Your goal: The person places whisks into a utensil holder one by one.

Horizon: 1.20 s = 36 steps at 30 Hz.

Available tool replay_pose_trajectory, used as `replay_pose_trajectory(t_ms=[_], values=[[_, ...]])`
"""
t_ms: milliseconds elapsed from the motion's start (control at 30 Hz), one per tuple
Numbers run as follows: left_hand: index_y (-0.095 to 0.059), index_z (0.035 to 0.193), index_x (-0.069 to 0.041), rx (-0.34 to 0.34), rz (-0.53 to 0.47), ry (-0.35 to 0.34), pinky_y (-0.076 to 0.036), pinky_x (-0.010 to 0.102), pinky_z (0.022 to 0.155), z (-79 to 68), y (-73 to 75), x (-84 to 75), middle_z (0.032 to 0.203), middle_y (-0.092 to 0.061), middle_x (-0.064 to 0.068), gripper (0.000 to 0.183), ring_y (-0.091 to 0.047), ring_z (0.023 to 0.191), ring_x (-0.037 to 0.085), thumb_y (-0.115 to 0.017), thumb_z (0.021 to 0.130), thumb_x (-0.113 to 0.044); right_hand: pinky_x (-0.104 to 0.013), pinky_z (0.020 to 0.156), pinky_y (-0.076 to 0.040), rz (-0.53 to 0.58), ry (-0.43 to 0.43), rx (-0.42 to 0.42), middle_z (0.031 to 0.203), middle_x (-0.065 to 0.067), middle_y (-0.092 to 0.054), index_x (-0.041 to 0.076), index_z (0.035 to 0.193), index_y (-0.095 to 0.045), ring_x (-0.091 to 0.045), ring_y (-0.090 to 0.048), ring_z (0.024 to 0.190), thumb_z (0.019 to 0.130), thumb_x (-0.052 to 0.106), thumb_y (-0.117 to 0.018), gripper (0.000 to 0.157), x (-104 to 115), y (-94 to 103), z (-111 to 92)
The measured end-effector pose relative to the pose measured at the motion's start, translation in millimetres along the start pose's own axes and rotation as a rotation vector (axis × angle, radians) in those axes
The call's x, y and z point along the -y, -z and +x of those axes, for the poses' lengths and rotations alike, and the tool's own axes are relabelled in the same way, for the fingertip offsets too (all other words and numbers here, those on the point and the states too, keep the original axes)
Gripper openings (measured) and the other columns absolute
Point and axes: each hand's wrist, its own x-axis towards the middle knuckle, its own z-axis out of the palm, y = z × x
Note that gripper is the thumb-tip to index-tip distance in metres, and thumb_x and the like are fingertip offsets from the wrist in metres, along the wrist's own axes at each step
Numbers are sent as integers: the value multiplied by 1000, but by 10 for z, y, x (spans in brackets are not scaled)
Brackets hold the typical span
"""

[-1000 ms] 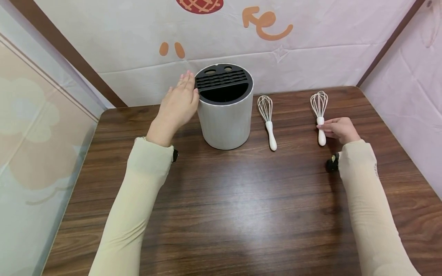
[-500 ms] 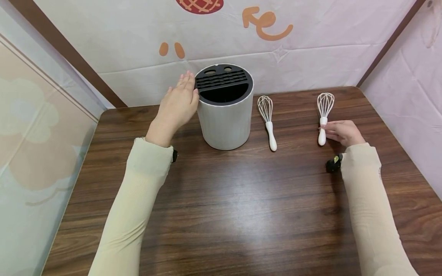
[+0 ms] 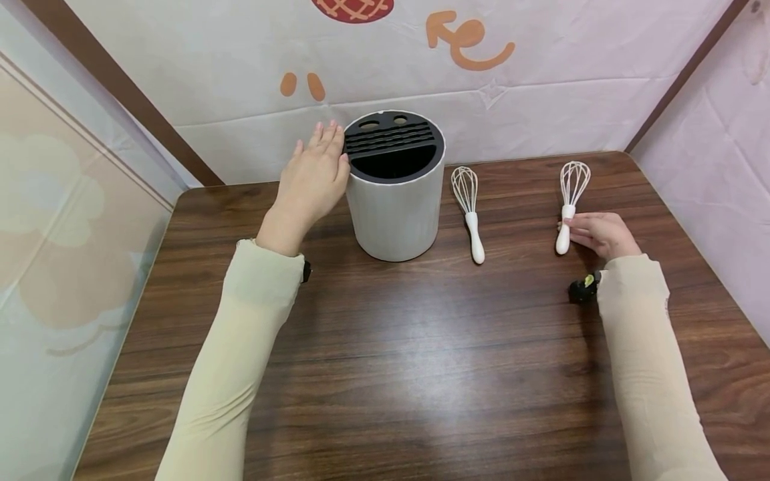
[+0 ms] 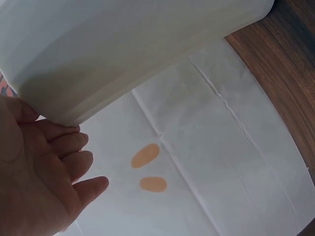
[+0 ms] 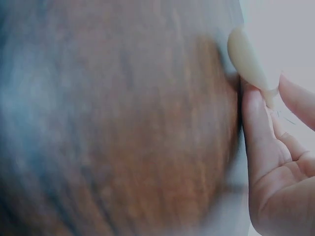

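My left hand [image 3: 308,180] rests with straightened fingers against the upper left side of a white utensil holder [image 3: 396,220]. A black slotted lid [image 3: 391,143] tops the holder, which stands upright. In the left wrist view, the fingers [image 4: 74,142] touch the holder's edge. On the right, my right hand [image 3: 603,234] pinches the handle of a white whisk [image 3: 563,238] between thumb and fingers, its wire head pointing away. The right wrist view shows the handle end [image 5: 244,59] at the fingertips. A second white whisk [image 3: 474,237] lies between the holder and my right hand.
The dark wooden table [image 3: 421,361] runs up to a pale printed cloth wall [image 3: 240,100] just behind the holder. A pale wall also stands close on the right side [image 3: 716,167]. Black wrist cameras show below both hands.
My right hand has moved slightly right with the whisk, whose wire head has swung to the right. My left hand stays against the holder. The whole view has shifted a little.
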Motion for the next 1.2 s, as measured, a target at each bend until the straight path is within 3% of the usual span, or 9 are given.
replay_pose_trajectory(t_ms=[367, 733, 933, 1000, 1100, 1200], values=[[-17, 151, -4, 0, 1, -5, -7, 47, 114, 10, -4, -14, 156, -13, 6, 54, -5, 143, 21, -18, 102, -28, -18, 69, -53, -8, 17, -22, 72, 3, -69, 16, 71, -67, -4, -66, 73, 92, 4, -57, 27, -5, -27, -36], [-15, 151, -5, 12, 2, 7, -7, 48, 114, 9, -2, -6, 156, -10, 5, 54, -4, 143, 20, -17, 102, -29, -20, 71, -53, 55, 25, 27, 76, -1, -71, 11, 76, -66, -8, -68, 77, 94, 1, -52, 25, -5, -30, -54], [-17, 150, -3, 1, 0, 6, -7, 49, 114, 3, -9, 3, 156, -11, 6, 54, -5, 143, 21, -18, 102, -28, -19, 72, -53, 1, 30, 33, 79, 2, -71, 5, 98, -57, -6, -67, 80, 95, 2, -51, 7, -6, -33, -53], [-17, 150, -3, -1, -2, 7, -6, 49, 114, 2, -12, 5, 156, -11, 6, 54, -4, 143, 20, -18, 102, -28, -18, 73, -52, -26, 24, 37, 80, 3, -71, 3, 111, -51, -4, -67, 82, 95, 3, -50, 16, -5, -33, -51], [-15, 151, -4, 1, -6, 8, -5, 49, 114, 1, -14, 6, 156, -11, 6, 54, -3, 143, 20, -17, 103, -29, -18, 73, -52, -4, 14, 56, 80, 2, -71, 4, 104, -60, -4, -67, 82, 96, 2, -50, 14, -6, -26, -55], [-14, 151, -5, 3, -7, 10, -4, 48, 114, -1, -15, 8, 156, -10, 5, 54, -3, 143, 20, -17, 103, -29, -18, 73, -52, 28, 9, 73, 80, 1, -72, 10, 87, -66, -4, -67, 82, 95, 0, -49, 21, -7, -23, -63]])
